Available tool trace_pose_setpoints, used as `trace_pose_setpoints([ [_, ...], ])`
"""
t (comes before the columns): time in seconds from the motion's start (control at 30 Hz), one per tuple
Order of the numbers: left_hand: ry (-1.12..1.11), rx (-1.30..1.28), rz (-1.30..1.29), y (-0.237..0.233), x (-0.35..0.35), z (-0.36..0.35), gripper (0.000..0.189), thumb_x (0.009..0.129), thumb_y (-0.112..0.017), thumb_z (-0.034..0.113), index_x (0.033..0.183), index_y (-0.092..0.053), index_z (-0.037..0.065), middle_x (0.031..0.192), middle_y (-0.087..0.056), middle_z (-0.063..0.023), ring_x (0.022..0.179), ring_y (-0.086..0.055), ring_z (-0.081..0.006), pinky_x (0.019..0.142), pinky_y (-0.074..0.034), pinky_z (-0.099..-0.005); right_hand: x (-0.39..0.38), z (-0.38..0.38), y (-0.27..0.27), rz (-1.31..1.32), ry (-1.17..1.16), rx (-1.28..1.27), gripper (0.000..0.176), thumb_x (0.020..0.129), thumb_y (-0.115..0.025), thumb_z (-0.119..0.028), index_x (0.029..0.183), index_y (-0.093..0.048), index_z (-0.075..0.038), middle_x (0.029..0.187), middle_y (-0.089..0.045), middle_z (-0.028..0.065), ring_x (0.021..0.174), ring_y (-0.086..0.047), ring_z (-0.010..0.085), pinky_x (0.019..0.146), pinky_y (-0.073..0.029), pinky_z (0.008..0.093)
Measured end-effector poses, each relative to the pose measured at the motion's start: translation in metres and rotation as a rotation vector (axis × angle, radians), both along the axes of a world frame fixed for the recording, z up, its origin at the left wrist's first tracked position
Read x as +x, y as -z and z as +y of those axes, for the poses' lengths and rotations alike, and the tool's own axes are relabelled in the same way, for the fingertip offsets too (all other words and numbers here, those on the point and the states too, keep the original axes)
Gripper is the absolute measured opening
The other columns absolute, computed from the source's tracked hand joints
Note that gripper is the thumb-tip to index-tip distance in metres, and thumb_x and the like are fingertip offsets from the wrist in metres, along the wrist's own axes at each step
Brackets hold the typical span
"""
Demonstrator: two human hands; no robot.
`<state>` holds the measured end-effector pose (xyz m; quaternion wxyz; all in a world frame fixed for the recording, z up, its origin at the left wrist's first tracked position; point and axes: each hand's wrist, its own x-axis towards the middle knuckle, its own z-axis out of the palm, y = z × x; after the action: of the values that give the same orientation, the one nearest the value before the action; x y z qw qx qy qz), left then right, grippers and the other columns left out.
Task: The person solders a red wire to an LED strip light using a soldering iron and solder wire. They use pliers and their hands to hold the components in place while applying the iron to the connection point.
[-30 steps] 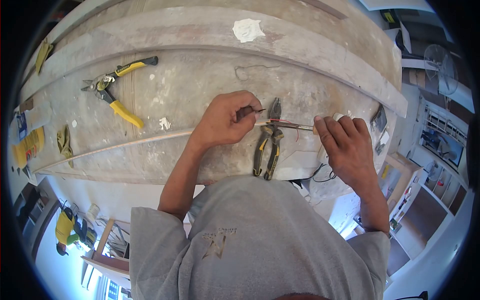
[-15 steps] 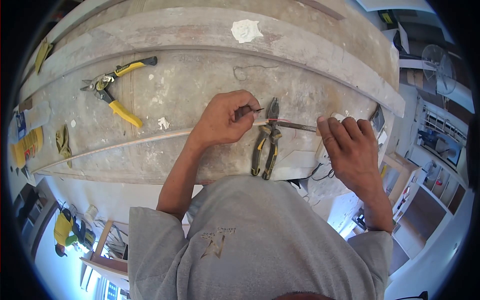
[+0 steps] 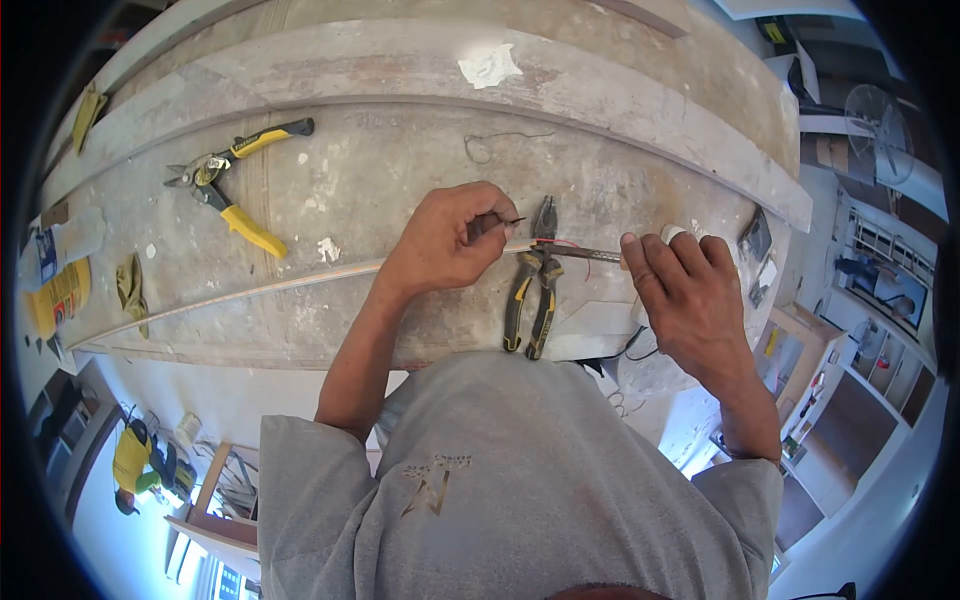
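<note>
A: So what's all this made of? Biggest stuff first pls.

B: Worn, blotchy grey-brown table (image 3: 390,180), then a long flat pale plank (image 3: 300,75) across its far side, wood by the look of it. Next a skinny pale strip (image 3: 300,281), gently bowed, running over the near part of the table. Off to the left, metal snips with yellow-and-black handles (image 3: 212,170), spread in a V. Black-and-yellow pliers with a steel head (image 3: 540,260) lie between the hands. Smaller again: a slim tool with a dull metal rod (image 3: 590,254), a curl of thin red wire (image 3: 560,241), a tiny dark sliver (image 3: 517,220).

A: How's the grip on each side?

B: Left hand (image 3: 450,235) is pinched on the sliver, strip coming out from under it; can't tell if the fingers have the strip too. Right hand (image 3: 695,300) is curled round the tool's handle, which is mostly hidden.

A: Which way does it all point?

B: Strip's long axis goes left to right, right end by the pliers' head and farther from the person. Tool lies roughly sideways, tip leftward near that end. Pliers point away from the person.

A: Anything different from half a second ago?

B: Right hand and tool have slid a touch left. Left hand's basically in the same spot.
</note>
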<state>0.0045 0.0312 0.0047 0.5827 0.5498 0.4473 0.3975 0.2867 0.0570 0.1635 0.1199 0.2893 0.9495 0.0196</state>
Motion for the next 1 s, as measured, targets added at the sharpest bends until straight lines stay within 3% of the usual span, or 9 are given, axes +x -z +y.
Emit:
trace_pose_setpoints([
  [0.27,0.014,-0.011,0.016,0.003,-0.001,0.001,0.007,0.092,-0.068,0.000,0.098,-0.071,0.001,0.081,-0.066,0.0013,0.073,-0.056,-0.0037,0.064,-0.043,-0.0238,0.008,-0.002,0.001,-0.013,0.021,-0.011,0.048,0.088,-0.070,-0.013,0.132,-0.072,0.003,0.110,-0.066,0.0070,0.099,-0.060,0.0219,0.081,-0.045,0.0404],
  [0.47,0.011,0.005,-0.017,0.006,0.000,0.002,0.005,0.096,-0.073,0.000,0.101,-0.072,0.001,0.089,-0.071,-0.0010,0.081,-0.062,-0.0066,0.072,-0.050,-0.0255,0.027,-0.011,0.010,0.048,0.099,-0.037,0.051,0.083,-0.071,-0.010,0.133,-0.072,0.002,0.120,-0.070,0.0073,0.101,-0.062,0.0230,0.084,-0.047,0.0409],
  [0.67,-0.032,-0.063,-0.137,0.004,0.012,0.022,0.006,0.098,-0.076,0.001,0.104,-0.074,0.001,0.098,-0.075,-0.0020,0.093,-0.066,-0.0084,0.081,-0.053,-0.0284,0.051,-0.038,0.047,0.341,0.371,-0.152,0.053,0.079,-0.077,0.001,0.132,-0.074,-0.003,0.108,-0.075,0.0090,0.093,-0.066,0.0293,0.081,-0.050,0.0428],
  [0.8,-0.009,0.030,-0.147,0.002,0.025,0.036,0.011,0.095,-0.077,0.003,0.106,-0.077,0.003,0.095,-0.078,-0.0022,0.084,-0.066,-0.0096,0.075,-0.052,-0.0272,0.059,-0.065,0.067,0.522,0.512,-0.228,0.048,0.081,-0.080,-0.001,0.129,-0.076,-0.002,0.098,-0.074,0.0118,0.085,-0.066,0.0333,0.078,-0.053,0.0450],
  [0.87,0.086,0.160,0.003,0.003,0.028,0.052,0.014,0.095,-0.076,0.004,0.108,-0.078,0.003,0.098,-0.079,-0.0029,0.087,-0.069,-0.0117,0.076,-0.053,-0.0290,0.060,-0.069,0.075,0.580,0.542,-0.235,0.048,0.081,-0.082,-0.002,0.128,-0.076,-0.002,0.097,-0.074,0.0127,0.084,-0.067,0.0342,0.077,-0.054,0.0452],
  [1.0,0.128,0.120,-0.152,-0.001,0.038,0.062,0.015,0.095,-0.075,0.002,0.109,-0.077,0.002,0.100,-0.078,-0.0070,0.087,-0.068,-0.0124,0.076,-0.054,-0.0294,0.055,-0.082,0.072,0.682,0.611,-0.203,0.048,0.081,-0.082,-0.002,0.129,-0.075,-0.002,0.097,-0.074,0.0130,0.086,-0.068,0.0346,0.077,-0.055,0.0449],
])
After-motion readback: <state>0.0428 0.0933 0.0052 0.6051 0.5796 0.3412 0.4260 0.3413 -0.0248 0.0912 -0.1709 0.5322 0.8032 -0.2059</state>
